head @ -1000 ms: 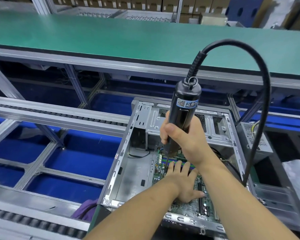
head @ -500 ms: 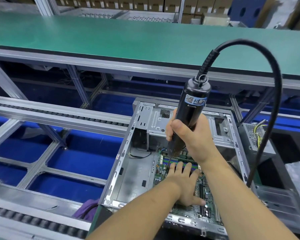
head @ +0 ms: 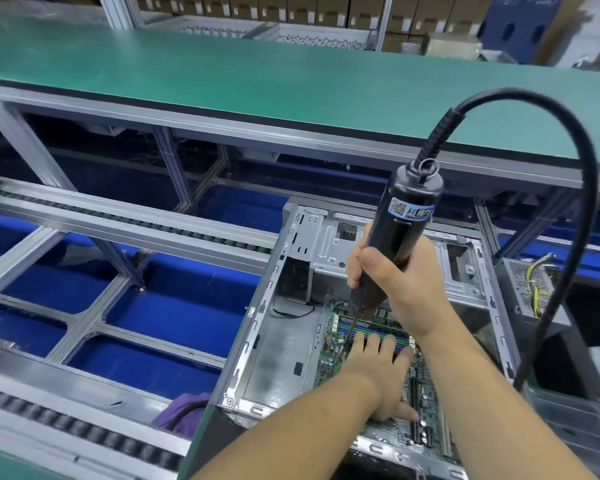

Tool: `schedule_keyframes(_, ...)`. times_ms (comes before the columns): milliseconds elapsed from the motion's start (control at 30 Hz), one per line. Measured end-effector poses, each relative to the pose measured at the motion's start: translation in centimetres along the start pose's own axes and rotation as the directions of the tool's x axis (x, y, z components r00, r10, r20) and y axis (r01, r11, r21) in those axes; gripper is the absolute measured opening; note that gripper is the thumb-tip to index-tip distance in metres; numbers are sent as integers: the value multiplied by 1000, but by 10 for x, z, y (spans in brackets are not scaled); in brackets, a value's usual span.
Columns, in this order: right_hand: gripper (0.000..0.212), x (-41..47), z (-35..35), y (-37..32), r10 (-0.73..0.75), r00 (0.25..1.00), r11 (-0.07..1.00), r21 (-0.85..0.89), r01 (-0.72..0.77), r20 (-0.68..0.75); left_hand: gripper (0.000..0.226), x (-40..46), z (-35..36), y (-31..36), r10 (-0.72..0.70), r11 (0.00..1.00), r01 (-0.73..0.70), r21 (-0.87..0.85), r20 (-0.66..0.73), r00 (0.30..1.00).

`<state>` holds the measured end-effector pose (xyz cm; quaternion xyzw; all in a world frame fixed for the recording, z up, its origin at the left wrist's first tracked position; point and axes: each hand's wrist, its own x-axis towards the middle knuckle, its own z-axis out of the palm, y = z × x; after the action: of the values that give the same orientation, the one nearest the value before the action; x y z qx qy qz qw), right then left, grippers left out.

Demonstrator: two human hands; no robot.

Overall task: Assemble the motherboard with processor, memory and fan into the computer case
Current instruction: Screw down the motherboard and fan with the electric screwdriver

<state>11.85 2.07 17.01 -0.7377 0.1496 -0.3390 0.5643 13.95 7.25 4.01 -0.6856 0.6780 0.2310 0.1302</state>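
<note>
Head view, right hand (head: 400, 289) gripping screwdriver (head: 400, 233), left hand (head: 378, 372) flat on motherboard (head: 420, 403)

- The computer case (head: 326, 306) is lying open on the work line, at 5 o'clock in the view.
- The motherboard (head: 420, 393) is sitting inside the case.
- The left hand (head: 378, 372) is lying flat on the motherboard.
- The right hand (head: 395, 282) is sitting just above it at 12 o'clock, gripping the screwdriver (head: 395, 244).
- The power box (head: 530, 289) is sitting at 3 o'clock from the case.
- The long table (head: 257, 84) is lying behind the case, at 12 o'clock.
</note>
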Motion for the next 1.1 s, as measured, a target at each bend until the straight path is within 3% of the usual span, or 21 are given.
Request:
schedule_keyframes(400,45,0,-2,-4,-27,1000,998,49,27,-4,94,2,3,-2,18,1000,-19,-21,-56,998)
schedule_keyframes(767,52,8,-1,0,25,999,999,43,-24,-31,98,7,5,-3,16,999,-16,-30,-6,1000)
schedule_keyframes(967,27,13,-1,4,31,999,998,47,-31,-10,103,10,4,-4,14,998,-12,-61,37,999)
schedule_keyframes(1100,54,14,11,7,34,998,998,49,-37,45,101,10,5,-3,20,999,-19,-43,30,999)
